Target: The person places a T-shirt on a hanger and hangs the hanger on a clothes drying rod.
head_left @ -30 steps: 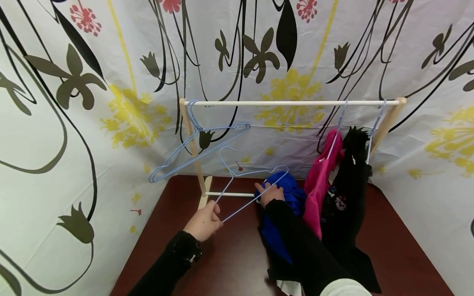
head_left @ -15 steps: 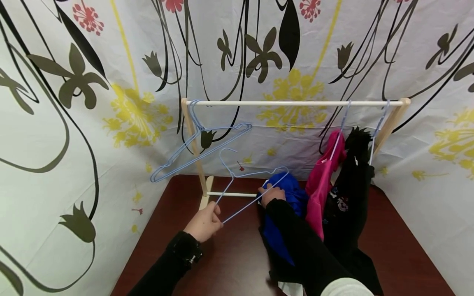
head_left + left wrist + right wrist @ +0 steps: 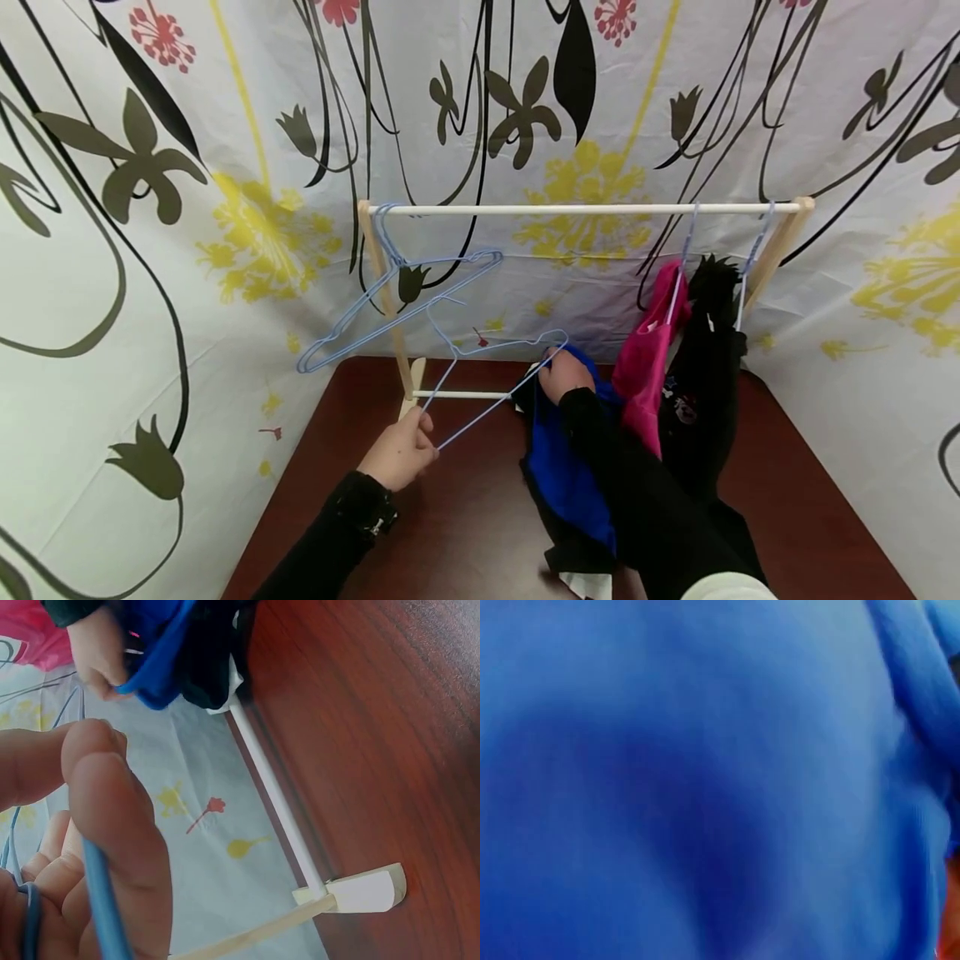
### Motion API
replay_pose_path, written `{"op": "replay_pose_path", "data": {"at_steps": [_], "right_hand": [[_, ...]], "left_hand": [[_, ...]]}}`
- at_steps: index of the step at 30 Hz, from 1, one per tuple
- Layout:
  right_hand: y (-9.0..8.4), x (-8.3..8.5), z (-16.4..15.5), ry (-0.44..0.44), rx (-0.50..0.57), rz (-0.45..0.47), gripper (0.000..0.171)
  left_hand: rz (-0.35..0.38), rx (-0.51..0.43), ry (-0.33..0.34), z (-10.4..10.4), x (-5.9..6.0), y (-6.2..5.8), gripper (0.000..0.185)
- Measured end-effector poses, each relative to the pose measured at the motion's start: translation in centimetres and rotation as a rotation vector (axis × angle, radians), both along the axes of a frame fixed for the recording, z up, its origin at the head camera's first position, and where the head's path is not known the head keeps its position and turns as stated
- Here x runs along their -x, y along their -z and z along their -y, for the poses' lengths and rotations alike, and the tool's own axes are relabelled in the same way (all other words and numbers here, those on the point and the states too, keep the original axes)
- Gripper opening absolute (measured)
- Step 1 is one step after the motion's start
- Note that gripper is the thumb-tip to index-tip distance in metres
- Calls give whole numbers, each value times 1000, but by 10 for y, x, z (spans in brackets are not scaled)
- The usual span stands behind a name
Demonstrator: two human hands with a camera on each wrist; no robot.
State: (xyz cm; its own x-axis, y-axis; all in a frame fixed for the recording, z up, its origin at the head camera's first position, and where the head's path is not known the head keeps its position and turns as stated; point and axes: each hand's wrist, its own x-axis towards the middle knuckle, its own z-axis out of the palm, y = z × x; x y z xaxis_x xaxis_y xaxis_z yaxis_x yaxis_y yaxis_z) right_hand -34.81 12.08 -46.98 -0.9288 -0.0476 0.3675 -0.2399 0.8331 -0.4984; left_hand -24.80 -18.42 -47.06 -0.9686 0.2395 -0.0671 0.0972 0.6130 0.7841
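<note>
Your left hand (image 3: 397,454) is pinching the blue wire hanger (image 3: 491,379) in a tight grip; your right hand (image 3: 564,377) is gripping the blue garment (image 3: 558,475) at the hanger's far end.

Right wrist view is filled by blurred blue garment (image 3: 705,780), right hand unseen there; in the left wrist view, left hand (image 3: 67,847) is cut off at nine o'clock and blurred.

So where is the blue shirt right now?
In the head view the blue shirt is right of centre, bunched under the right hand, just left of the pink top hanging on the rack.
</note>
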Motion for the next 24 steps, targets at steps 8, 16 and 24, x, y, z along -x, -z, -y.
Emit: {"op": "replay_pose_path", "data": {"at_steps": [8, 16, 24], "right_hand": [[12, 57, -54, -48, -48, -44, 26], [-10, 47, -77, 57, -24, 22, 15], [-24, 42, -80, 122, -4, 89, 21]], "left_hand": [[-18, 16, -18, 6, -4, -8, 29], [-59, 74, -1, 6, -13, -16, 28], [-119, 137, 34, 3, -18, -19, 25]]}}
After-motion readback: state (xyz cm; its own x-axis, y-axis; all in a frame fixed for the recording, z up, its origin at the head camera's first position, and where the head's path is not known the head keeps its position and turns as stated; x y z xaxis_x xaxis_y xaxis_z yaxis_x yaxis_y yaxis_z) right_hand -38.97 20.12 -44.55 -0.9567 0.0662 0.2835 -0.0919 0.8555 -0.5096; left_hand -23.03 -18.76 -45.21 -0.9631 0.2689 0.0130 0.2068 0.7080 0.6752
